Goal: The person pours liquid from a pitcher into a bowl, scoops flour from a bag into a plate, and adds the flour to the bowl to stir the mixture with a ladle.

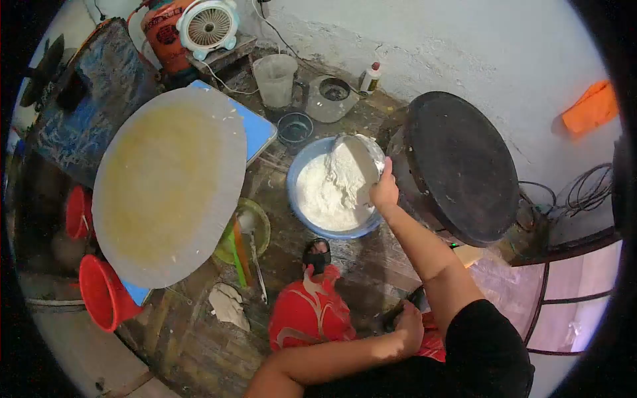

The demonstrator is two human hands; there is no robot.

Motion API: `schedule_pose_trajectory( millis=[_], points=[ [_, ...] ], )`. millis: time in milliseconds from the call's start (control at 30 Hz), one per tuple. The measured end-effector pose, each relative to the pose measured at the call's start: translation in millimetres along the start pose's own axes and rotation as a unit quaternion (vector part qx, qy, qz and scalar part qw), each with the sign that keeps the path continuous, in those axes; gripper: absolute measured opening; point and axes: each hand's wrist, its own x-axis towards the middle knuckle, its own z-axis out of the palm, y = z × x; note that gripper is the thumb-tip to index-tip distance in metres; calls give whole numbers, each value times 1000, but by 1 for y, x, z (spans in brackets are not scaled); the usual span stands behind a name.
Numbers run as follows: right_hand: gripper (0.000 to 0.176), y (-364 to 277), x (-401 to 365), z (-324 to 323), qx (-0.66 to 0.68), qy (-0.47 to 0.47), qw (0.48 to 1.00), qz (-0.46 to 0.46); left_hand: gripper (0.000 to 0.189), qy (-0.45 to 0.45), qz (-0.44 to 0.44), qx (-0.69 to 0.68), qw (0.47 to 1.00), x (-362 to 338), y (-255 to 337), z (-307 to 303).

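My right hand (385, 189) grips the rim of a metal bowl (365, 166). The bowl is tipped on its side over a blue basin (292, 199), with white flour (325, 196) heaped at its mouth and spread through the basin. Folded across in front of my body, my left hand (409, 328) is by my right leg, beside a dark shoe. Its fingers are mostly out of sight, so its grip cannot be made out.
A large round board (169, 192) stands at left on a blue-topped stand. Right of the basin is a black round griddle (464, 166). Behind are a clear jug (275, 79), a glass bowl (294, 128) and a small fan (209, 30). Red buckets (106, 295) and a cloth (229, 306) lie left.
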Motion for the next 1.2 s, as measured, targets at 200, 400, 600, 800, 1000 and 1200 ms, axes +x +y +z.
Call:
schedule_pose_trajectory(
  millis=[200, 400, 600, 800, 1000, 1200],
  points=[
    [80, -6, -8, 2, -164, 37, 966, -196, 44, 65, -25, 11, 997, 9, 9, 15],
    [76, -4, -17, 6, -220, 39, 924, -309, 45, 65, -293, 527, 795, 97, 88, 118],
    [73, -3, -16, 3, -197, 108, 924, -310, 44, -25, -28, -34, 999, -3, 5, -9],
    [74, 0, -17, 2, -156, 121, 929, -312, 43, 59, -24, 13, 998, 3, 15, 16],
    [72, -3, -21, -11, -213, 123, 895, -371, 41, -42, 7, 7, 999, 3, 10, -12],
    [81, -10, -29, -33, -90, 80, 969, -217, 44, -14, 29, 16, 999, -9, 7, -18]
  ],
)
